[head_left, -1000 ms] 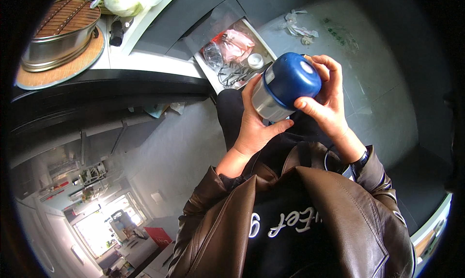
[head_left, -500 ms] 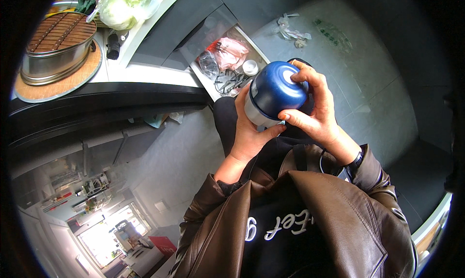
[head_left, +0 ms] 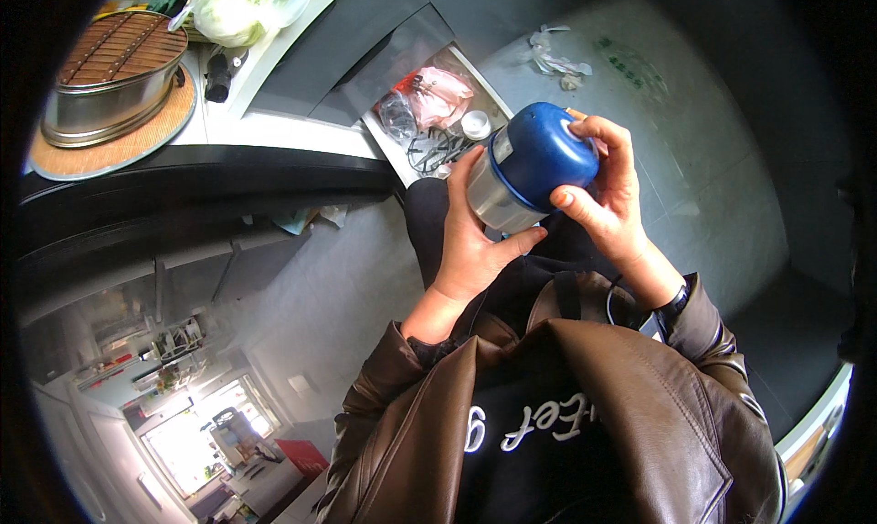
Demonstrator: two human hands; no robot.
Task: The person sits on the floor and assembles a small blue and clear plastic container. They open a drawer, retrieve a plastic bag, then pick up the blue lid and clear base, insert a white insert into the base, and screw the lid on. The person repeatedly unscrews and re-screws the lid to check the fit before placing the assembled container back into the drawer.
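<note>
Head view: grasping container [head_left: 498,200] by its silvery lower part with left hand [head_left: 473,250]; gripping blue top [head_left: 546,149] between thumb and fingers of right hand [head_left: 610,190]. Held over lap [head_left: 425,222], near open drawer [head_left: 390,156]. Tipped, versus half a second ago, exposing more lower part; judged still being worked, not yet separated. Farther left: pot [head_left: 110,104] on surface [head_left: 217,127].

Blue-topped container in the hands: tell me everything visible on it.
The container has a domed blue cap, plastic-looking, with a pale label on its side and a pale spot at its end, partly covered. The cap sits on a shiny lower part, clear or silvery, I cannot tell. It leans, cap to picture right, above the lap. The left grip wraps the lower part; the right grip holds the cap.
</note>
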